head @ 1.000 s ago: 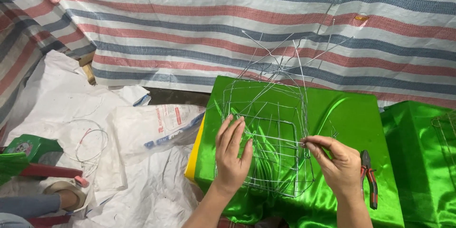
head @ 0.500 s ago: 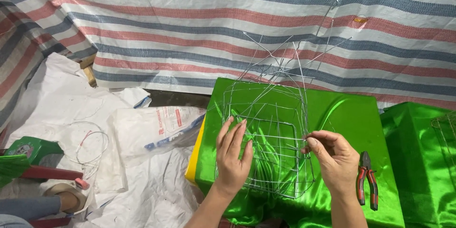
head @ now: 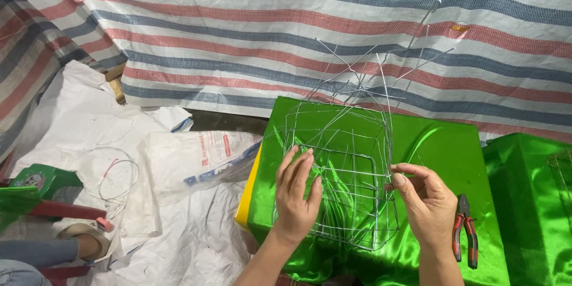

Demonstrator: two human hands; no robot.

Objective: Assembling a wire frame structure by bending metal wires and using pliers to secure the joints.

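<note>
The left hand (head: 296, 198) lay flat, fingers spread, on the wire frame (head: 339, 173). The right hand (head: 428, 202) pinched the frame's side wire between thumb and fingertips, above green satin cloth (head: 441, 143).

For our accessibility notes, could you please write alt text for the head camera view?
Two bare hands work a wire frame on green satin cloth: the left hand lies flat on it, the right hand pinches its edge. Red-handled pliers lie nearby.

Clearance around the wire frame (head: 342, 173)

Loose wire ends fan up at far side, blocking approach from above/behind; pliers (head: 465, 235) lie just right of right hand (head: 426, 202); green satin (head: 441, 161) bare betw. frame & second green box (head: 530, 196); left hand (head: 296, 193) covers frame's near-left face.
</note>
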